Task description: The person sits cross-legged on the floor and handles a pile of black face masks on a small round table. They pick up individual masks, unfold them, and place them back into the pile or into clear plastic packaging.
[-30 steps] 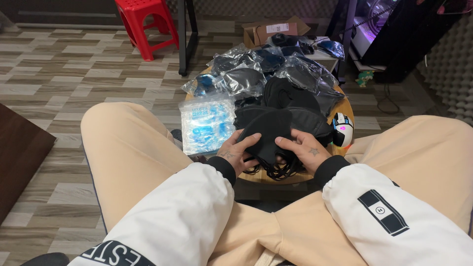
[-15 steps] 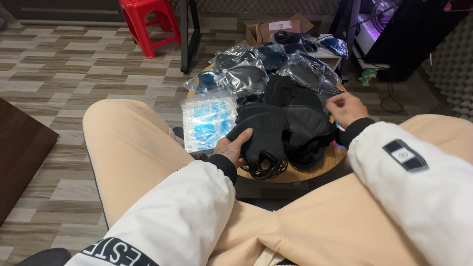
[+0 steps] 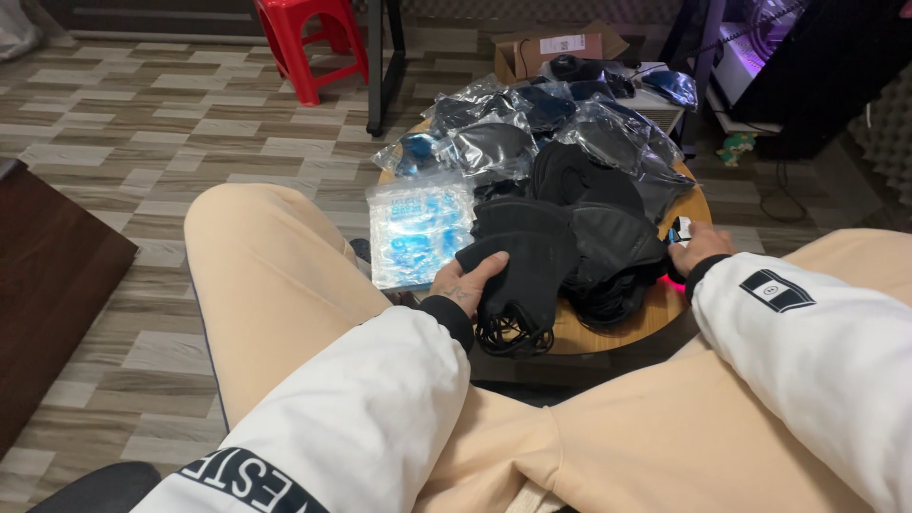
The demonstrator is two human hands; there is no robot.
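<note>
I held the stack of black masks in my left hand, its grip closed on them, while my right hand reached a small gadget, grip unclear, needing a gentle pinch.

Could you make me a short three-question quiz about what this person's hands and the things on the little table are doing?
1. True or false: the left hand grips a stack of black face masks.
2. The right hand rests at: A) the red stool, B) the right edge of the round wooden table, C) the cardboard box.
3. What lies just left of the held masks?

Key: 1 true. 2 B. 3 a clear packet of blue masks.
</note>
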